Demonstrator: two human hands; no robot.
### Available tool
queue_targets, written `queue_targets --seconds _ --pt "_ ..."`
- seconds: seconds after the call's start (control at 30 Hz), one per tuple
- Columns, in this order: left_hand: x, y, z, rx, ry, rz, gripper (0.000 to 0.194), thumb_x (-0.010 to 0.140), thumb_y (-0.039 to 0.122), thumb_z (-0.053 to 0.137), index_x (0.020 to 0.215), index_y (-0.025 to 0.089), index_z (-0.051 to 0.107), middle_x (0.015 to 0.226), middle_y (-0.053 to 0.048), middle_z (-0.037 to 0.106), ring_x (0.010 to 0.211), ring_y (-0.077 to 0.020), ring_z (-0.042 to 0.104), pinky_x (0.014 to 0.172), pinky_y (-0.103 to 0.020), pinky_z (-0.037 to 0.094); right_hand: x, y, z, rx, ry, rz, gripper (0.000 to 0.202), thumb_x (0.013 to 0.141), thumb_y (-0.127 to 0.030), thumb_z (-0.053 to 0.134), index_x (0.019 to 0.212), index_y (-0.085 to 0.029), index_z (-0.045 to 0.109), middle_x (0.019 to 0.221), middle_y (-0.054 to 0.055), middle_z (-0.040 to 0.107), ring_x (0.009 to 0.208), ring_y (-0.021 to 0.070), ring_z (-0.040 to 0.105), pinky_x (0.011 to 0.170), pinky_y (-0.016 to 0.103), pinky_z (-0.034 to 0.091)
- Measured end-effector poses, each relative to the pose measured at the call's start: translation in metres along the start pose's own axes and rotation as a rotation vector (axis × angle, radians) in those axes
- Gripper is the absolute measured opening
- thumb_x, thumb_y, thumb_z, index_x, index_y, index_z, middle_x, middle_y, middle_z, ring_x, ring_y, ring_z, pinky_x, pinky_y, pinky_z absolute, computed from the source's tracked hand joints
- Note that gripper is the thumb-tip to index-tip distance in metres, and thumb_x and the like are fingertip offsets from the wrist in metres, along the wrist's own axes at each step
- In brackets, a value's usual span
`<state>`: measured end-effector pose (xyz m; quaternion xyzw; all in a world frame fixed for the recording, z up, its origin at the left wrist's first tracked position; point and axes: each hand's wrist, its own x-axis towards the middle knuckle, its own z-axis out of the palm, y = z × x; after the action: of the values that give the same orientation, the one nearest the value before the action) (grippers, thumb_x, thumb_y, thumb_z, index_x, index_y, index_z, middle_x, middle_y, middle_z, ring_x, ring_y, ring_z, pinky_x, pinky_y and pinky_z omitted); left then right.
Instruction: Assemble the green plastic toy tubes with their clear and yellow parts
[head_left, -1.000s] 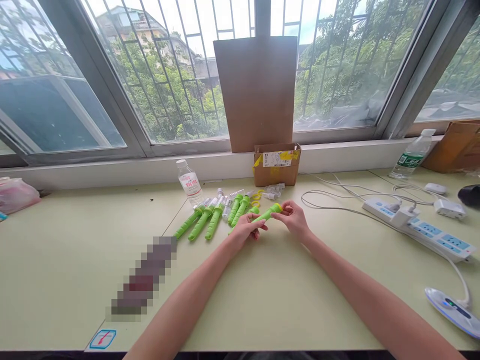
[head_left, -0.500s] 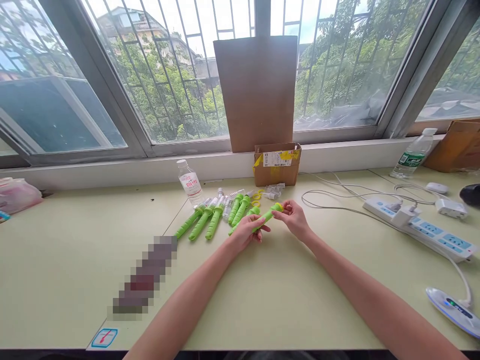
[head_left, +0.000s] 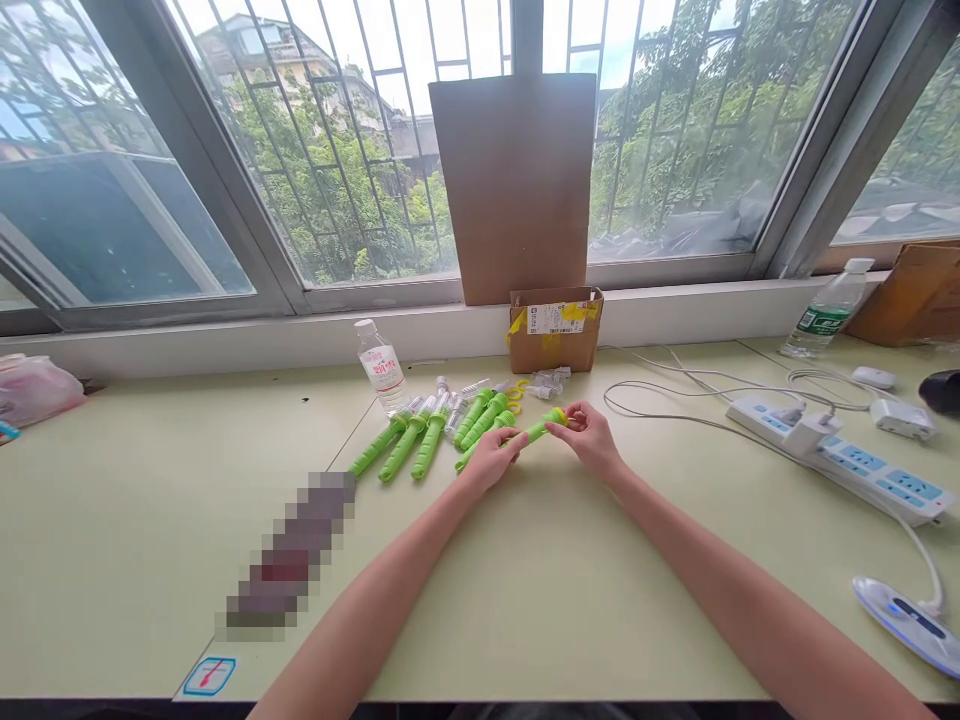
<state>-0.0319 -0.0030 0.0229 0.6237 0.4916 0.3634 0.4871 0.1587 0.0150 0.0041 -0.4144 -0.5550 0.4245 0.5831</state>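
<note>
My left hand [head_left: 493, 458] is closed round the lower part of a green tube [head_left: 538, 431], which slants up to the right. At its upper end is a yellow ring [head_left: 559, 416], pinched by the fingertips of my right hand [head_left: 589, 436]. Just left of my left hand lie more green tubes [head_left: 480, 420], one partly hidden behind the hand. Farther left, three green tubes with clear tops [head_left: 409, 445] rest side by side. Yellow rings [head_left: 516, 393] and clear plastic pieces [head_left: 547, 382] lie behind my hands.
A bottle [head_left: 382, 370] stands behind the green tubes. At the back is a small cardboard box [head_left: 555, 345] before a tall cardboard sheet [head_left: 517, 190]. To the right are a power strip [head_left: 840, 455], cables, a second bottle [head_left: 823, 318] and a white device [head_left: 909, 622].
My left hand's fingers have closed in around the green tube, where some were spread before. The tube lies slightly flatter. My right hand stays at its yellow end.
</note>
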Motion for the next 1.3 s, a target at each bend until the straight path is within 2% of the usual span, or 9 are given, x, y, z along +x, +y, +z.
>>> queue_targets --seconds 0.2,0.33,0.53,0.6,0.7,0.77,0.87,1.1,1.3 --pt "0.003 0.001 -0.008 -0.164 -0.073 -0.117 0.048 0.071 0.061 0.065 0.090 0.017 0.061 0.055 0.006 0.039 0.040 -0.0039 0.022 0.039 -0.021 0.014 0.001 -0.001 -0.001 -0.017 -0.080 -0.018 0.048 0.057 -0.046 0.082 0.081 -0.024 0.047 0.093 0.004 0.068 0.089 0.0238 0.068 0.076 0.038 0.057" --pt "0.003 0.002 -0.010 -0.204 -0.115 -0.134 0.045 0.072 0.059 0.065 0.087 0.017 0.059 0.057 0.006 0.039 0.041 -0.0031 0.020 0.039 -0.022 0.012 -0.001 0.001 0.000 -0.047 -0.052 -0.042 0.047 0.057 -0.046 0.082 0.080 -0.024 0.047 0.097 0.005 0.067 0.093 0.0241 0.067 0.077 0.038 0.057" --pt "0.001 0.006 -0.011 -0.229 -0.142 -0.152 0.045 0.073 0.060 0.064 0.085 0.017 0.055 0.059 0.006 0.038 0.042 -0.0020 0.018 0.039 -0.021 0.009 -0.003 0.002 0.004 -0.041 -0.017 -0.060 0.046 0.058 -0.050 0.080 0.077 -0.024 0.047 0.092 0.004 0.067 0.093 0.0239 0.066 0.078 0.039 0.058" --pt "-0.001 0.007 -0.011 -0.232 -0.146 -0.154 0.046 0.070 0.055 0.069 0.090 0.017 0.056 0.058 0.007 0.037 0.042 -0.0018 0.019 0.039 -0.020 0.011 -0.003 0.001 0.005 -0.034 -0.005 -0.069 0.047 0.057 -0.053 0.079 0.076 -0.024 0.047 0.094 0.005 0.067 0.093 0.0243 0.067 0.080 0.040 0.058" --pt "-0.002 0.007 -0.010 -0.229 -0.163 -0.146 0.051 0.062 0.039 0.079 0.102 0.017 0.055 0.054 0.010 0.033 0.042 -0.0030 0.023 0.040 -0.018 0.017 -0.004 0.000 0.005 -0.026 0.005 -0.091 0.047 0.058 -0.055 0.078 0.074 -0.023 0.048 0.096 0.005 0.067 0.094 0.0248 0.066 0.082 0.041 0.057" --pt "-0.004 0.007 -0.010 -0.228 -0.163 -0.140 0.049 0.062 0.031 0.077 0.104 0.016 0.056 0.050 0.011 0.030 0.042 -0.0043 0.024 0.039 -0.018 0.020 -0.004 -0.001 0.005 -0.028 0.004 -0.098 0.046 0.060 -0.054 0.077 0.075 -0.023 0.048 0.096 0.006 0.067 0.095 0.0250 0.066 0.082 0.042 0.057" --pt "-0.005 0.009 -0.010 -0.230 -0.176 -0.137 0.039 0.065 0.027 0.072 0.099 0.015 0.058 0.047 0.010 0.029 0.042 -0.0050 0.024 0.038 -0.019 0.021 -0.004 -0.002 0.005 -0.042 -0.010 -0.107 0.044 0.062 -0.051 0.077 0.080 -0.024 0.048 0.100 0.006 0.066 0.097 0.0248 0.065 0.081 0.042 0.058" --pt "-0.009 0.013 -0.012 -0.227 -0.244 -0.149 0.041 0.070 0.042 0.071 0.099 0.014 0.060 0.048 0.009 0.033 0.039 -0.0046 0.026 0.038 -0.019 0.024 -0.004 -0.001 0.005 -0.069 -0.014 -0.145 0.042 0.064 -0.050 0.076 0.083 -0.025 0.048 0.107 0.006 0.065 0.103 0.0249 0.064 0.081 0.043 0.059" --pt "-0.007 0.014 -0.012 -0.238 -0.260 -0.173 0.037 0.071 0.048 0.070 0.087 0.017 0.055 0.049 0.010 0.025 0.039 -0.0037 0.021 0.037 -0.020 0.015 -0.004 0.000 0.004 -0.053 -0.002 -0.146 0.038 0.065 -0.046 0.077 0.082 -0.024 0.050 0.108 0.006 0.067 0.098 0.0246 0.066 0.082 0.043 0.059"
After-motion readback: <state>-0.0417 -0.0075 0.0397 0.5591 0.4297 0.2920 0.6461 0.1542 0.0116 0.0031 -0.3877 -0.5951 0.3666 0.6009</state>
